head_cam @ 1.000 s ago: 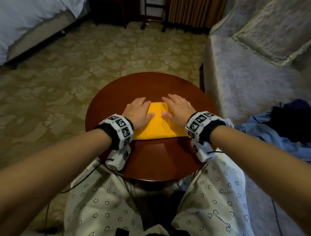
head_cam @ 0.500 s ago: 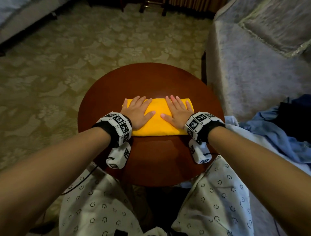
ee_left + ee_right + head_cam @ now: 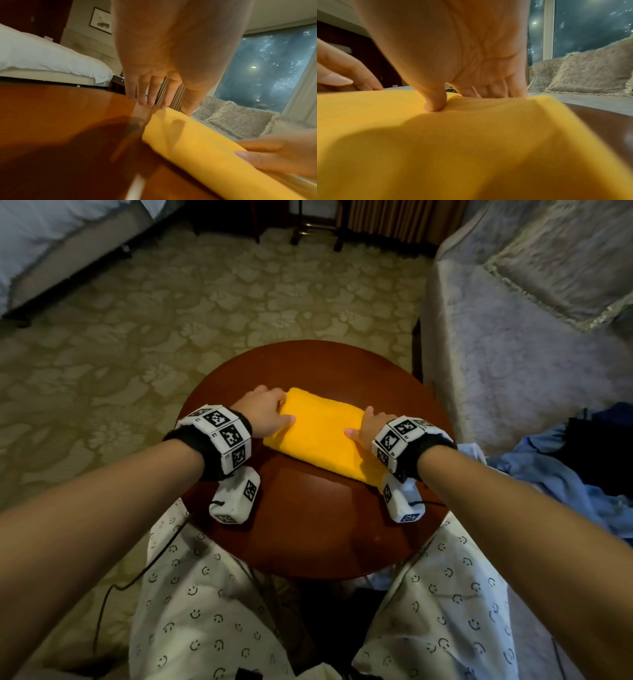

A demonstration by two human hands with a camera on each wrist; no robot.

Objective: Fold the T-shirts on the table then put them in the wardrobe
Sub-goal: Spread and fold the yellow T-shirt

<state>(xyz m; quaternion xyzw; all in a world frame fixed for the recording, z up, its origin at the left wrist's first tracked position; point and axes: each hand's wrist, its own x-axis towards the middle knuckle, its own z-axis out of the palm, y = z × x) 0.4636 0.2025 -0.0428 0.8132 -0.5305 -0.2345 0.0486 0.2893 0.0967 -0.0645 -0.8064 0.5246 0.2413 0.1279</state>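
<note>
A folded yellow T-shirt (image 3: 322, 436) lies slanted on the round dark wooden table (image 3: 308, 525). My left hand (image 3: 263, 412) is at its left end. The left wrist view shows this hand's fingers (image 3: 145, 92) straight, tips down on the table (image 3: 60, 115) beside the T-shirt (image 3: 197, 148), with the thumb over its top. My right hand (image 3: 368, 426) holds the right end. Seen from the right wrist, its thumb (image 3: 435, 104) presses into the T-shirt (image 3: 471, 135) while the other fingers reach down behind the far edge.
A grey sofa (image 3: 513, 354) with a cushion stands right of the table. Blue and dark clothes (image 3: 565, 474) are piled at the right. A bed (image 3: 51, 234) is at the far left across patterned carpet. My knees in smiley-print trousers sit under the table's near edge.
Both hands slid apart from the middle of the T-shirt to its two ends. The flat palms have lifted, and the T-shirt now lies slanted instead of square to me.
</note>
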